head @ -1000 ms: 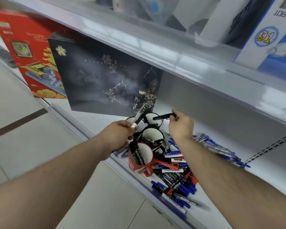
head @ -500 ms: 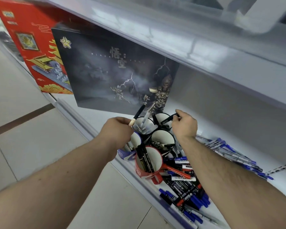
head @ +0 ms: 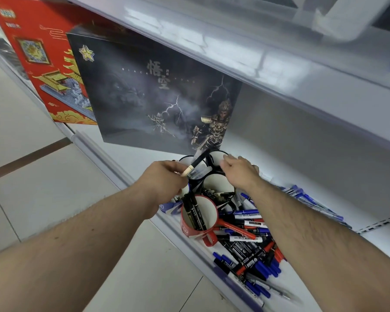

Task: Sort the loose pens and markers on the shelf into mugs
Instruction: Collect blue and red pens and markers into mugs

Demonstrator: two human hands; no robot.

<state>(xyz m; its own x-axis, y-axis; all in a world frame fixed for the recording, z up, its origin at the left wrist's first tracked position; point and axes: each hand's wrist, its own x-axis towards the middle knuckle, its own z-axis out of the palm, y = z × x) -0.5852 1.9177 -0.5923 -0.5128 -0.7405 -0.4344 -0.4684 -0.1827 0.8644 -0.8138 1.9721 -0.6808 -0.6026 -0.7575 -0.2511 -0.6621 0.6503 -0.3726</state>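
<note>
Several mugs stand clustered on the white shelf (head: pixel 302 287): a red mug (head: pixel 189 231) in front holding black markers, and black mugs with white insides (head: pixel 216 184) behind it. My left hand (head: pixel 164 183) grips a black pen with a beige end (head: pixel 195 165) together with some clear pens, above the left back mugs. My right hand (head: pixel 240 172) hovers over the back right mug (head: pixel 215 155) with its fingers relaxed and nothing in them. A pile of loose markers (head: pixel 252 244) in black, blue and red lies right of the red mug.
A row of blue pens (head: pixel 313 203) lies further right on the shelf. A dark picture box (head: pixel 155 93) and a red box (head: pixel 43 59) stand behind and left of the mugs. The upper shelf (head: pixel 279 64) hangs close overhead. Tiled floor lies to the left.
My right hand has let go of the black marker it held over the back mugs and is now empty. My left hand has stayed over the mugs with its pens.
</note>
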